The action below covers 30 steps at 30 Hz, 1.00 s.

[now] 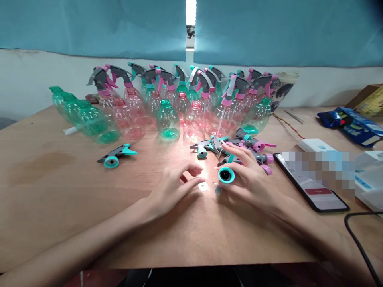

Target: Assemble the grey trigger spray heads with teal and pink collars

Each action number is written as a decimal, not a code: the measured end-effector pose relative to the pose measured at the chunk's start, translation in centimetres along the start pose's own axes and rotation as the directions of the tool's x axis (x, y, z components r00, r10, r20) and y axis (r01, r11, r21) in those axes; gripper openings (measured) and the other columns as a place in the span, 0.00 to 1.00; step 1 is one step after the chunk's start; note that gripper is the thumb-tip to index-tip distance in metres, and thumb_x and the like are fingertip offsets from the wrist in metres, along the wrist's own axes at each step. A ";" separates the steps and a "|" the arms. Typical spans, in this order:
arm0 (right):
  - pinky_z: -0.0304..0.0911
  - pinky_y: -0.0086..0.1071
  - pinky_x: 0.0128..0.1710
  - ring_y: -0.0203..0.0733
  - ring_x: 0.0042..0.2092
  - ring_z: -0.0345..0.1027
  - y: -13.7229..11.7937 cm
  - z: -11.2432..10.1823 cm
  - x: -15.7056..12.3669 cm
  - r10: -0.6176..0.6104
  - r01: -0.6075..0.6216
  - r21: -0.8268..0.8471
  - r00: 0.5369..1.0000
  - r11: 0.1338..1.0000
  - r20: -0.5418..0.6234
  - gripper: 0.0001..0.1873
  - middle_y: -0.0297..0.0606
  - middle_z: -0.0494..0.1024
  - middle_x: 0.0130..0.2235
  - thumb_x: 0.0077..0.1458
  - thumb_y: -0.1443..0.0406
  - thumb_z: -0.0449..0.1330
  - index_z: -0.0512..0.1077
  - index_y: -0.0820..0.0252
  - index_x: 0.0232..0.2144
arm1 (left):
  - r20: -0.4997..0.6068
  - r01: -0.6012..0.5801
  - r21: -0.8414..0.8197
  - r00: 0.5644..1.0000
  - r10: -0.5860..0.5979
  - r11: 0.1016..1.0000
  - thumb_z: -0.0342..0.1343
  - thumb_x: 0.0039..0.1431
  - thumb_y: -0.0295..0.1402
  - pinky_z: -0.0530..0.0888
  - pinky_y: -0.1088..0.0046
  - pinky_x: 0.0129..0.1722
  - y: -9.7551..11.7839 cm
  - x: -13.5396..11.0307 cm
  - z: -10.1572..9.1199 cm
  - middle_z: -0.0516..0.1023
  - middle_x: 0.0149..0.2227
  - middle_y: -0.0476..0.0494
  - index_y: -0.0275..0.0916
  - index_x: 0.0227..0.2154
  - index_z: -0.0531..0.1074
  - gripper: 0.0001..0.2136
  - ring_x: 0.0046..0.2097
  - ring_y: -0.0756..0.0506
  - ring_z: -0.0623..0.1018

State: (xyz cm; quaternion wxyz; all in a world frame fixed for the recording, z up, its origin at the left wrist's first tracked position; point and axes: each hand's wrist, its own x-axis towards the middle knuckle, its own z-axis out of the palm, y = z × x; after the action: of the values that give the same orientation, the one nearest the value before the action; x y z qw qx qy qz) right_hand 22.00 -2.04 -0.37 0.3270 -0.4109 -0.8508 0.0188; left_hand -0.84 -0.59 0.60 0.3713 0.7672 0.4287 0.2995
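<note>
My right hand (pixel 249 179) is closed around a trigger sprayer head (pixel 226 175), its teal collar facing me and a dark hole inside. Most of that sprayer's body is hidden by my fingers. To the left, my left hand (pixel 175 181) hovers low over the table with its fingers curved and a gap between thumb and forefinger. Just below the left thumb tip is a small white ring washer (pixel 203 186); whether the thumb touches it I cannot tell. Behind my right hand lies a pile of grey sprayer heads (pixel 239 143) with pink and teal parts.
Several clear green bottles (pixel 168 121) and pink bottles (pixel 195 119) stand at the back, many with sprayers fitted. One loose teal-collared sprayer (pixel 115 156) lies on the left. A phone (pixel 311 183), a white box (pixel 318 145), a blue packet (pixel 356 123) and a black cable (pixel 356 239) are on the right.
</note>
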 end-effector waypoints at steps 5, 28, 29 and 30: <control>0.50 0.53 0.61 0.57 0.64 0.49 0.2 0.3 0.3 -0.012 0.009 0.045 0.998 0.999 0.064 0.08 0.54 0.60 0.61 0.54 0.63 0.60 0.72 0.62 0.35 | 0.166 -0.007 0.262 0.985 -0.038 0.965 0.61 0.54 0.40 0.67 0.72 0.33 -0.8 0.9 0.2 0.72 0.37 0.46 0.38 0.34 0.71 0.11 0.36 0.47 0.72; 0.71 0.35 0.41 0.45 0.42 0.76 -1.5 1.6 0.3 -0.120 0.122 0.124 0.993 0.985 -0.021 0.14 0.41 0.81 0.42 0.57 0.63 0.59 0.69 0.61 0.46 | 0.203 -0.028 0.116 0.979 0.004 0.993 0.54 0.61 0.34 0.65 0.78 0.28 3.7 0.9 -0.9 0.77 0.29 0.53 0.40 0.32 0.74 0.06 0.29 0.52 0.72; 0.71 0.34 0.40 0.45 0.42 0.76 -1.5 1.6 0.2 -0.115 0.117 0.118 0.993 0.986 -0.030 0.14 0.41 0.81 0.41 0.57 0.63 0.59 0.70 0.61 0.46 | 0.194 -0.017 0.151 0.981 -0.013 0.988 0.54 0.61 0.34 0.65 0.78 0.27 3.7 0.8 -0.9 0.76 0.29 0.54 0.40 0.33 0.72 0.05 0.28 0.52 0.71; 0.71 0.34 0.41 0.45 0.42 0.76 -1.5 1.6 0.2 -0.113 0.117 0.112 0.993 0.987 -0.039 0.14 0.41 0.81 0.41 0.57 0.62 0.59 0.70 0.61 0.45 | 0.190 -0.004 0.183 0.981 -0.032 0.983 0.54 0.60 0.35 0.64 0.78 0.26 3.7 0.8 -0.9 0.75 0.29 0.54 0.40 0.34 0.70 0.05 0.28 0.52 0.71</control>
State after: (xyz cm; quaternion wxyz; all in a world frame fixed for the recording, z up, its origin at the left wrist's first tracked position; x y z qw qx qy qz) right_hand 19.98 -2.53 -1.08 0.3645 -0.3421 -0.8651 0.0418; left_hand 0.41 -0.94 4.26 0.3411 0.8204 0.4219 0.1807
